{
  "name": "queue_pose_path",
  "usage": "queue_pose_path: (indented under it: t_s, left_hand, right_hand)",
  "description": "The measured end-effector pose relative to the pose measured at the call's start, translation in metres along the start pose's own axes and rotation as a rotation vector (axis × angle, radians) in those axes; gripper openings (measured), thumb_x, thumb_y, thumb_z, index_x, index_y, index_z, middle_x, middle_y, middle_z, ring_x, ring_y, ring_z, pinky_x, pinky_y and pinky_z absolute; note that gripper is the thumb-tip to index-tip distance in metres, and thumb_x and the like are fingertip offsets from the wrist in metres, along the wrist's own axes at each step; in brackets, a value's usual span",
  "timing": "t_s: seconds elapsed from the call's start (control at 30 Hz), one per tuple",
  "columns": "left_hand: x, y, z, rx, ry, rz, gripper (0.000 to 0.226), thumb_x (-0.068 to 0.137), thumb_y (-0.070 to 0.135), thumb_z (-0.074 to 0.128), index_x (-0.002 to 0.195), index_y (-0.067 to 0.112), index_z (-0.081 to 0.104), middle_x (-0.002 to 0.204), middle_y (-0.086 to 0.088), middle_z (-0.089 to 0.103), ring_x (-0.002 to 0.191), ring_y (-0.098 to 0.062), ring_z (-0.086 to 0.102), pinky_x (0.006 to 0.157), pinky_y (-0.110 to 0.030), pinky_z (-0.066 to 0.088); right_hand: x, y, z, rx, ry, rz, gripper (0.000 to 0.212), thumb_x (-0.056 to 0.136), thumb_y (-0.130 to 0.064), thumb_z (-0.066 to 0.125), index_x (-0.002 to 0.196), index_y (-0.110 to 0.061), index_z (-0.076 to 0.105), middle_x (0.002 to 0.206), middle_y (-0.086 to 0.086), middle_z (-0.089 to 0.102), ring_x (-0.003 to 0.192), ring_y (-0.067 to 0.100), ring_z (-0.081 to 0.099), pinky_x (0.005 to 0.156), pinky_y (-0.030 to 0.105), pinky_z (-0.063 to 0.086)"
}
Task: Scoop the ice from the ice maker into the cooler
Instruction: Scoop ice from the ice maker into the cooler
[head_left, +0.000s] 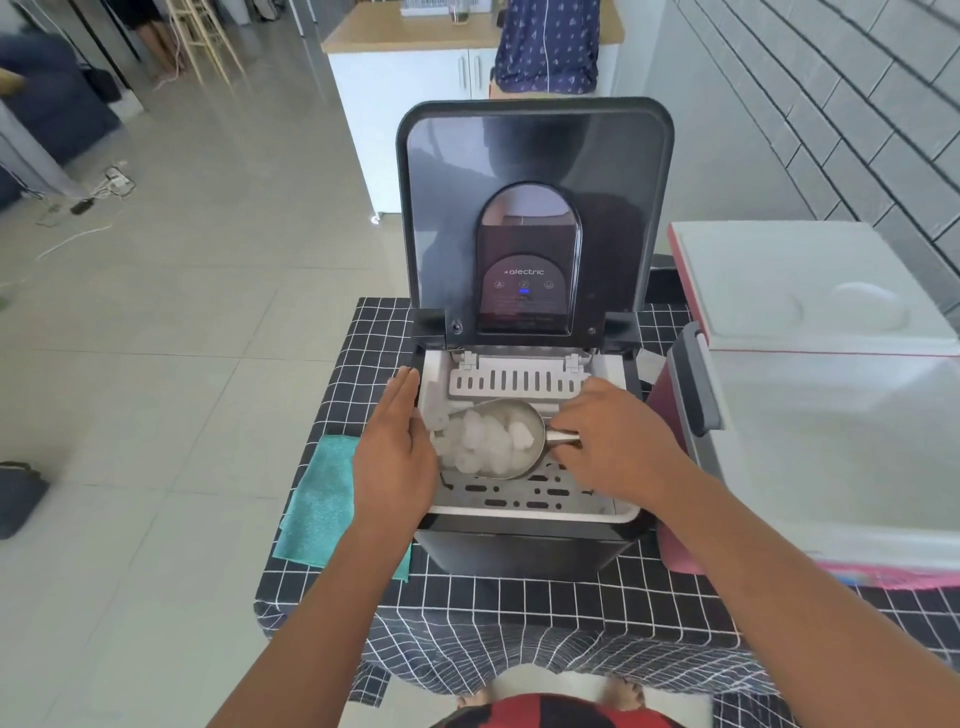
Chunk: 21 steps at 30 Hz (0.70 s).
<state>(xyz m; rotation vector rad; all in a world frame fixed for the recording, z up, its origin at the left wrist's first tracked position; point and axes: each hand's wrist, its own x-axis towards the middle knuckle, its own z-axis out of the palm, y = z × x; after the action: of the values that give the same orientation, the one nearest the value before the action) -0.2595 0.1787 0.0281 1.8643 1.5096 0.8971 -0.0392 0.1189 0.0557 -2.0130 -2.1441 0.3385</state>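
The left hand lay flat with straight fingers close together, resting on the left rim of the black ice maker and holding nothing. The right hand reached in from the right, its fingers curled around the handle of the shiny metal scoop. The scoop sat inside the white basket of the ice maker, lying on its side, and was full of white, cloudy ice chunks. The dark lid stood straight up. The pink cooler with a white lid sat shut at the right edge of the desk, beside the ice maker. A teal cloth lay near the left edge.
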Motion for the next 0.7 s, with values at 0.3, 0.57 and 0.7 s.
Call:
queue_pose_path:
  t_s: [0.3, 0.57, 0.7]
  left_hand:
    - [0.0, -0.001, -0.001, 0.008, -0.001, 0.015, 0.048, 0.1, 0.007, 0.035, 0.145, 0.02, 0.043, 0.153, 0.01, 0.038, 0.141, -0.006, 0.033, 0.111, -0.02, 0.026]
    - [0.0, -0.002, 0.0, 0.012, 0.007, 0.013, 0.045, 0.102, 0.012, 0.035, 0.145, 0.021, 0.043, 0.152, 0.011, 0.039, 0.14, -0.005, 0.034, 0.106, -0.017, 0.026]
    - [0.002, 0.0, 0.001, 0.083, -0.002, 0.025, 0.046, 0.101, 0.011, 0.037, 0.146, 0.019, 0.042, 0.154, 0.008, 0.037, 0.141, -0.01, 0.034, 0.107, -0.02, 0.028]
  right_hand:
    - [-0.013, 0.008, -0.006, 0.122, 0.093, -0.029, 0.016, 0.078, -0.035, 0.071, 0.075, -0.019, 0.071, 0.064, -0.019, 0.044, 0.085, 0.01, 0.039, 0.079, 0.027, 0.039]
    - [-0.026, 0.017, -0.002, 0.175, 0.184, 0.059, 0.023, 0.073, -0.04, 0.078, 0.087, -0.021, 0.076, 0.098, -0.018, 0.049, 0.103, 0.003, 0.034, 0.092, 0.029, 0.04]
    - [-0.041, 0.03, -0.011, 0.151, 0.246, 0.113, 0.028, 0.072, -0.044, 0.078, 0.09, -0.022, 0.077, 0.101, -0.021, 0.049, 0.108, 0.003, 0.034, 0.092, 0.029, 0.041]
